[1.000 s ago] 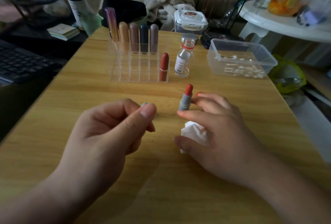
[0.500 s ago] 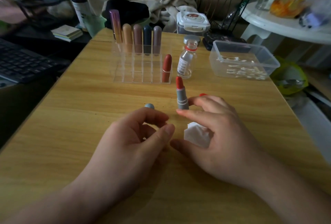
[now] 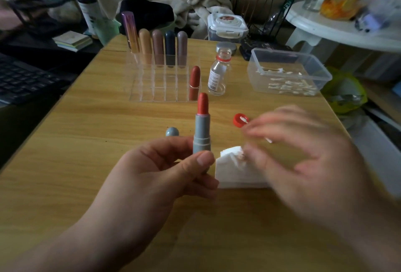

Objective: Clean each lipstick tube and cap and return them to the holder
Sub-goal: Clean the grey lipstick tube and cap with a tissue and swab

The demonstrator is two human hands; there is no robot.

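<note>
A: First entry, the item in work?

B: Grey lipstick tube [image 3: 201, 135], cap off, red stick wound out. The left hand [image 3: 165, 176] pinches its base between thumb and fingers. Long axis upright, red end uppermost.

A: Second hand?

B: Right hand [image 3: 303, 154], motion-blurred, over a folded white tissue [image 3: 234, 174]. Fingers look bent and spread; whether it grips anything I cannot tell. A thin white stick [image 3: 269, 140] shows under the fingers, possibly a swab.

A: Bearing for the coming move?

B: The tube stands directly left of the right hand, near but apart, with the tissue at its foot between them. My judgement: the barrel gets wiped next, and the right hand is the nearer one to bring the wipe across sideways.

A: Cap?

B: Grey cap [image 3: 172, 132], on the tabletop [image 3: 86, 141], just left of the tube and just beyond the left fingers.

A: Holder?

B: Clear holder [image 3: 160, 89], straight beyond the tube. Back row: five capped lipsticks [image 3: 158, 48]. Front row: one red lipstick [image 3: 194, 80] in the right-end compartment, the others vacant.

A: Surface and room?

B: Wood-grain tabletop, dim light. Open glass bottle [image 3: 219, 74] beside the holder; red bottle cap [image 3: 237, 119] near the right fingers; clear tub [image 3: 282, 51] of cotton swabs at far right. Keyboard [image 3: 23, 78] off to the left, white round table [image 3: 347, 30] to the right.
</note>
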